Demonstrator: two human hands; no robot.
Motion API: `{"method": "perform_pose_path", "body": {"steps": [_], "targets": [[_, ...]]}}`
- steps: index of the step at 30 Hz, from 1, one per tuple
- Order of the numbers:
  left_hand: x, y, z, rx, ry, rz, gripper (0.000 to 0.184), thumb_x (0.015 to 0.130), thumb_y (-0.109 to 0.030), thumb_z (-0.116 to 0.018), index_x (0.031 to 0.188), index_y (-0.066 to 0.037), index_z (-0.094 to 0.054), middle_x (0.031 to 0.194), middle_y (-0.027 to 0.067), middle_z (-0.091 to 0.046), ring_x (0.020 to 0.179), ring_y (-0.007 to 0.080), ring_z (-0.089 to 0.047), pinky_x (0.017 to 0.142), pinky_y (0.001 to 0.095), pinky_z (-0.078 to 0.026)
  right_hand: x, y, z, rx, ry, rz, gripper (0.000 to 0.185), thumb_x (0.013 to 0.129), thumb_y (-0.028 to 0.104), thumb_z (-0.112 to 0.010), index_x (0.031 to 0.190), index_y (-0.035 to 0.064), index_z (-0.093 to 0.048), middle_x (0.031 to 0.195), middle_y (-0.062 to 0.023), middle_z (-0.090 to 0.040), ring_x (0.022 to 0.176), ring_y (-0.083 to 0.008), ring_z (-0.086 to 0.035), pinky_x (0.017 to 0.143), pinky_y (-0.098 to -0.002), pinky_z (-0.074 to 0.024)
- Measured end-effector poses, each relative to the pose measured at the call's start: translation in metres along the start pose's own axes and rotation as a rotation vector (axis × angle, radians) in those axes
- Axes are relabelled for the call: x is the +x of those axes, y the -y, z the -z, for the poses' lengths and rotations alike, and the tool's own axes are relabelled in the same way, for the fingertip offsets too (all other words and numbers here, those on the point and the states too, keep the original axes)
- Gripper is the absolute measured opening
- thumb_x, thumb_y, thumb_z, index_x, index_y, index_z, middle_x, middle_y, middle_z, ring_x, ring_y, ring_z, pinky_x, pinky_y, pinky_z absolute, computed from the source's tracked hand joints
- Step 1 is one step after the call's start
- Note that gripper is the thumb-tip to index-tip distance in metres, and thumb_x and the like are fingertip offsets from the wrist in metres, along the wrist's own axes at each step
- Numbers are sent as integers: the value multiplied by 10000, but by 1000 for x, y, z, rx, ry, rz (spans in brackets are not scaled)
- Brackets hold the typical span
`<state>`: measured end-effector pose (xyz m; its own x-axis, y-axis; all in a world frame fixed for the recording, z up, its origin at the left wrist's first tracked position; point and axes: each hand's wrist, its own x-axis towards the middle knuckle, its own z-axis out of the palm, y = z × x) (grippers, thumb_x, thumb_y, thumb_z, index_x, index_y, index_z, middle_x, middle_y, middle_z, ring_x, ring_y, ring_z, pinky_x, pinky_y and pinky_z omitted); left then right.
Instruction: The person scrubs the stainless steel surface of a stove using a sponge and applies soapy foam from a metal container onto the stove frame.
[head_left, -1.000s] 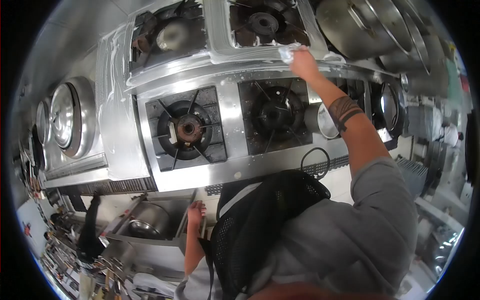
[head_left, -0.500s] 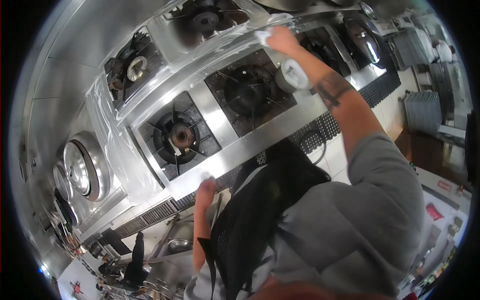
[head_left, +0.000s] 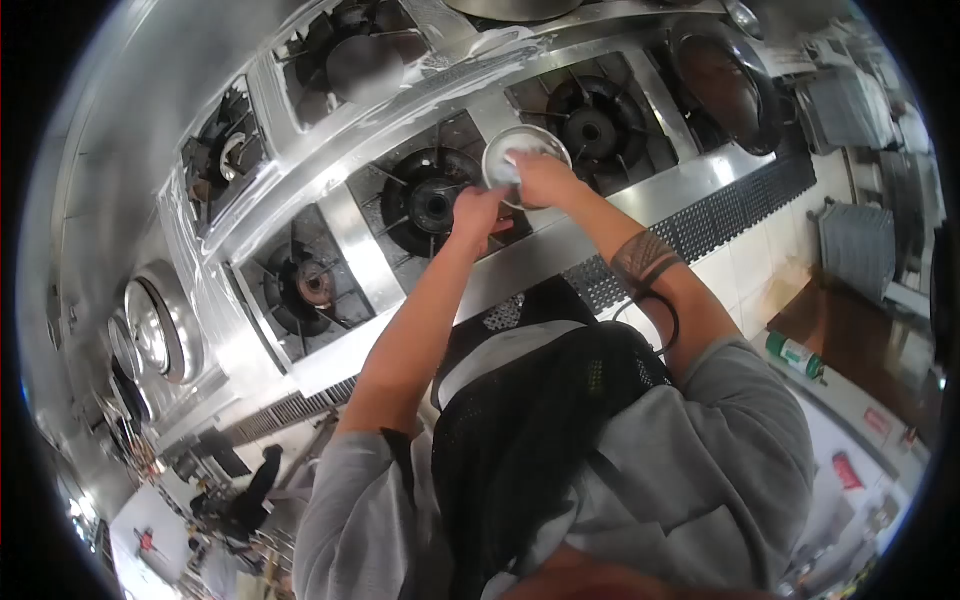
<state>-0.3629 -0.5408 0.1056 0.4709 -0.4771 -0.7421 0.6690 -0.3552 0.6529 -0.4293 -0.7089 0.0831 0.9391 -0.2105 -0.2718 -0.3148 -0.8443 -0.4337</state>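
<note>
The stainless-steel stove [head_left: 352,243] bears black cast-iron burners. The round, silver metal pot [head_left: 553,143] is positioned between the near-row centre burner [head_left: 432,205] and right burner [head_left: 591,132]. The left hand [head_left: 480,213] is partly open at the pot's left rim. The right hand [head_left: 543,180] is curled over its opening; whether it grips the white material [head_left: 508,166] cannot be determined.

And both arms are reaching forward, the hands working close together out front! The left hand [head_left: 480,216] is pointing its thumb and fingers inward, towards the right hand [head_left: 545,181], which is angling in from its own side, back of the hand showing. The left forearm [head_left: 425,312] is running long and bare; the right forearm [head_left: 625,243] is showing dark tattoo bands.
</note>
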Motion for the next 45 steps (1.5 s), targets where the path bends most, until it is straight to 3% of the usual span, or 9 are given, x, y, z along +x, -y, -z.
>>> {"method": "perform_pose_path", "body": {"steps": [6,10,17,21,22,25,29,35,45], "targets": [[15,3,-22,60,-246,-106,262,822,55,-580,1049,182,-610,985,236,-665,820,345,-725,658,439,-677,6,-17,43,133,46,133,521,773,60,-644,1290,-1,-621,1145,-286,-684,1096,-430,-657,931,-480,-528],[-11,6,-28,-126,-348,-106,257,821,62,-574,1044,185,-608,982,232,-662,817,341,-722,648,435,-677,-1,-5,79,613,132,76,597,766,23,-643,1361,53,-612,1208,-251,-690,1124,-397,-671,957,-411,-527],[-47,4,-23,-237,-411,-155,275,842,40,-570,1071,192,-583,1002,253,-665,834,340,-723,685,410,-679,6,18,86,730,276,108,584,773,12,-681,1353,8,-615,1154,-184,-723,1019,-283,-701,889,-376,-547],[-61,15,-9,-257,-456,-162,315,847,32,-564,1111,204,-560,1067,273,-661,886,345,-724,702,399,-681,42,6,74,1385,313,-101,606,841,-78,-660,1420,-25,-487,1142,-162,-679,943,-242,-699,750,-371,-597],[-68,20,-6,-271,-466,-152,315,847,32,-564,1111,204,-560,1067,273,-661,886,345,-724,702,399,-681,48,13,86,1548,233,-7,724,844,76,-726,1495,-29,-426,1152,-143,-686,900,-207,-696,741,-315,-574],[-87,29,8,-309,-520,-209,358,844,33,-562,1148,220,-540,1091,288,-653,902,350,-724,711,396,-683,106,2,84,766,22,-38,658,920,350,-679,1489,73,-501,1262,-189,-672,1036,-266,-683,792,-370,-572],[-125,62,25,-346,-594,-184,378,853,34,-550,1177,229,-532,1083,284,-661,901,348,-727,723,396,-681,159,-25,25,-464,-531,338,435,876,277,-694,1256,66,-685,1160,-181,-692,1072,-380,-642,985,-445,-513],[-207,140,48,-442,-650,-181,340,862,24,-537,1138,221,-559,1051,258,-671,886,300,-725,730,375,-671,144,-29,-26,-540,-173,334,213,832,202,-690,929,22,-749,1105,-188,-686,1085,-387,-631,977,-453,-510],[-339,259,90,-542,-688,-122,416,842,44,-511,1207,244,-489,1124,283,-616,882,340,-712,706,388,-686,-132,-30,-84,-334,-133,228,271,764,121,-656,996,0,-726,1091,-227,-674,1141,-373,-596,1004,-444,-485]]}}
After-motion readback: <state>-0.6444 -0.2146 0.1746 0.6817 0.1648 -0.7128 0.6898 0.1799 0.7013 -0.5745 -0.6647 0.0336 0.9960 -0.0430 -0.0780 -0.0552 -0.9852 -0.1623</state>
